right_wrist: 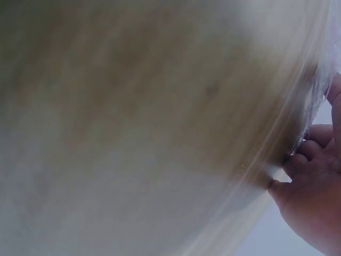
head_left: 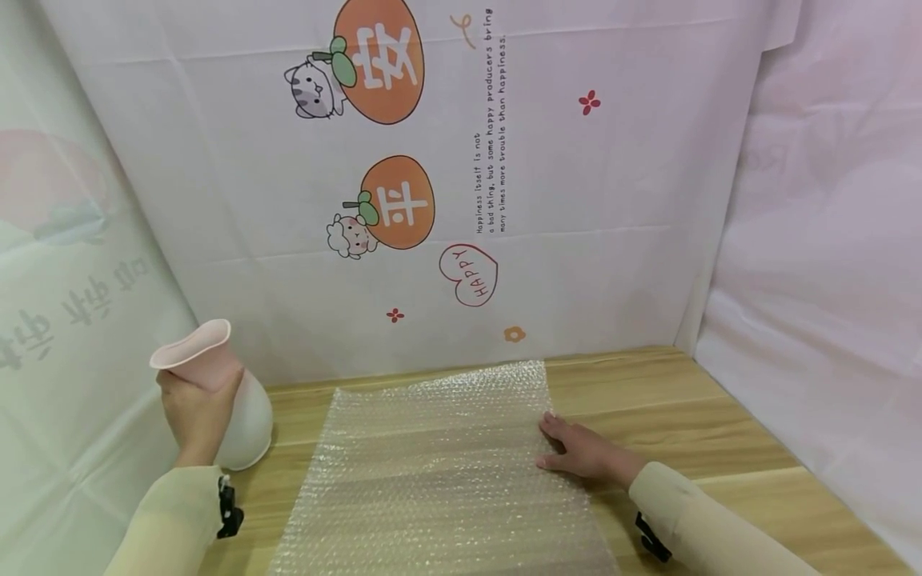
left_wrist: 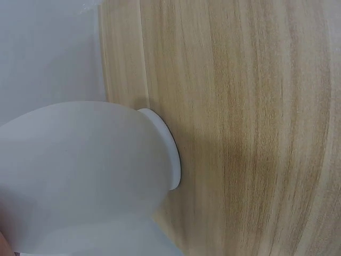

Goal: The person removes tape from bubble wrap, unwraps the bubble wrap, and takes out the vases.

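Observation:
At the table's left side stands a vase (head_left: 248, 420) with a white rounded body and a pale pink, flared, wavy mouth. My left hand (head_left: 198, 408) grips it round the neck. In the left wrist view the vase's base rim (left_wrist: 169, 149) is on or just above the wood; I cannot tell which. A sheet of clear bubble wrap (head_left: 439, 472) lies spread over the middle of the table. With fingers and thumb apart, my right hand (head_left: 579, 450) touches the sheet's right edge. The right wrist view shows that hand (right_wrist: 314, 186) at its side, blurred.
The wood-grain table (head_left: 727, 448) meets a white printed cloth (head_left: 576, 264) at the back. White cloth also hangs along the left side (head_left: 65, 336) and the right side (head_left: 814, 320). Black wrist straps (head_left: 229, 508) show at the sleeves.

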`<state>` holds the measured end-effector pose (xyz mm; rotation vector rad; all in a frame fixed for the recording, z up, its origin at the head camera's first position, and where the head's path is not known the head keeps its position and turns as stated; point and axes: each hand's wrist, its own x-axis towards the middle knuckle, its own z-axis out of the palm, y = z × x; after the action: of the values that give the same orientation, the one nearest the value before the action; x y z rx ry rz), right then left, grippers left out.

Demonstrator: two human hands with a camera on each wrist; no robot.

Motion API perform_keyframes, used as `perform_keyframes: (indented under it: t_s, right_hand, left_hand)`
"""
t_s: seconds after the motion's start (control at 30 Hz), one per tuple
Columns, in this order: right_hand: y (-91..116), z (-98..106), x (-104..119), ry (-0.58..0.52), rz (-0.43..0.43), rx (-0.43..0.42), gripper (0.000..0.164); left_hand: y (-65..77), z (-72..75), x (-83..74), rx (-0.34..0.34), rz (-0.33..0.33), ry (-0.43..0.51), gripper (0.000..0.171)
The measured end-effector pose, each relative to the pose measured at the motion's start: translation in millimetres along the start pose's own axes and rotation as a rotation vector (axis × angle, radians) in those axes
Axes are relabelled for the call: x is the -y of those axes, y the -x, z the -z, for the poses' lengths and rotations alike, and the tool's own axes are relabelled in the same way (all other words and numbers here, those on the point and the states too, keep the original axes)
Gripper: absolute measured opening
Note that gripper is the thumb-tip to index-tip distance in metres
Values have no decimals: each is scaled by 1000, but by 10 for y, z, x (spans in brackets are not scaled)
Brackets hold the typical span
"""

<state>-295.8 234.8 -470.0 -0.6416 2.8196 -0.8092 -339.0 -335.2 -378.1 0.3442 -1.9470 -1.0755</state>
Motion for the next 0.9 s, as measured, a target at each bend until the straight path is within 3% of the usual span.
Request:
perform_keyframes:
  t_s: [0.37,0.9]
  right_hand:
    - [4,6,1,4,3,2,77]
    - [1,21,14,-12,12,3,77]
  left_hand:
    - [-1,17,-9,26,36,0,100]
    - [42,37,-82,2,69,34,95]
